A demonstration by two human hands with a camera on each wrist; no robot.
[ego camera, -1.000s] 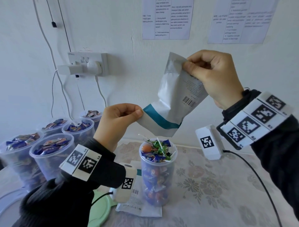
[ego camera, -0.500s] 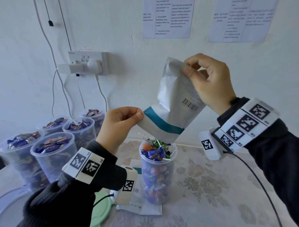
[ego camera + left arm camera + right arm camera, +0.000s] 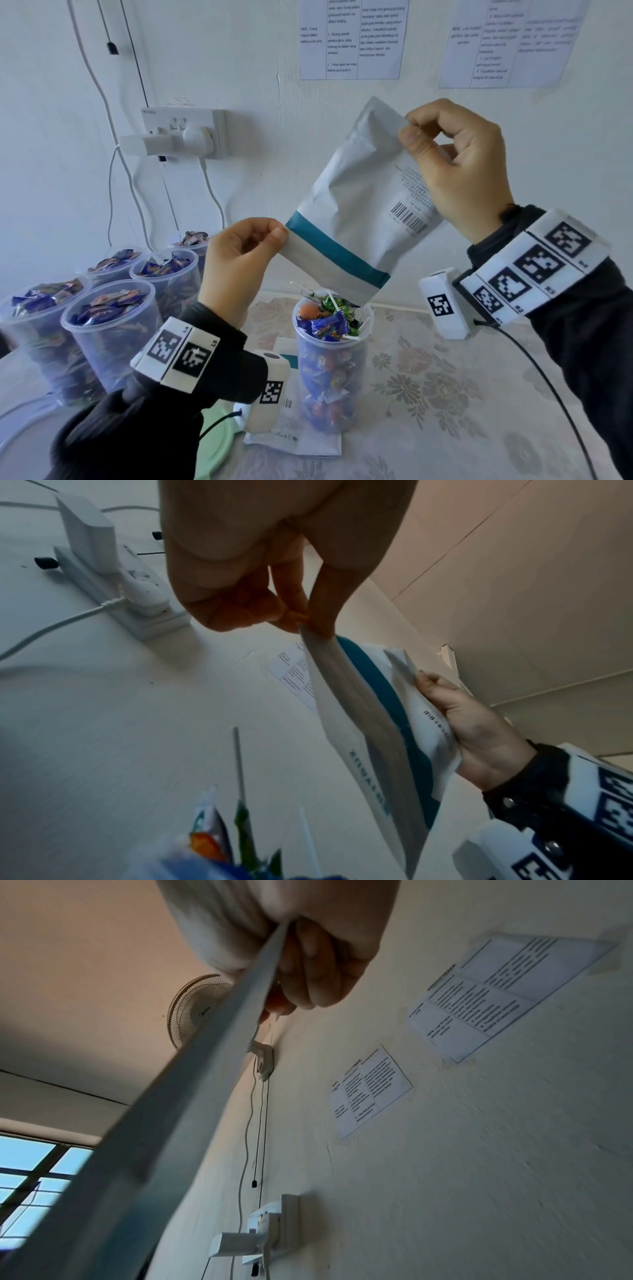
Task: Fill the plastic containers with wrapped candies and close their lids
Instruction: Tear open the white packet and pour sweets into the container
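Note:
A white candy bag with a teal band hangs upside down and tilted, its mouth just above a tall clear plastic container. That container is heaped over its rim with blue, green and orange wrapped candies and lollipop sticks. My left hand pinches the bag's lower left corner by the mouth. My right hand pinches the bag's raised bottom edge. The left wrist view has the bag from below, pinched by my left hand. In the right wrist view my right hand grips the bag's edge.
Several clear containers filled with candies stand open at the left, near a wall socket with cables. A flat empty bag lies under the tall container, a pale green lid beside it. The floral tablecloth stretches to the right.
Both hands have lowered the bag slightly, bringing its mouth closer to the container's rim. A blue candy now lies on top of the heap.

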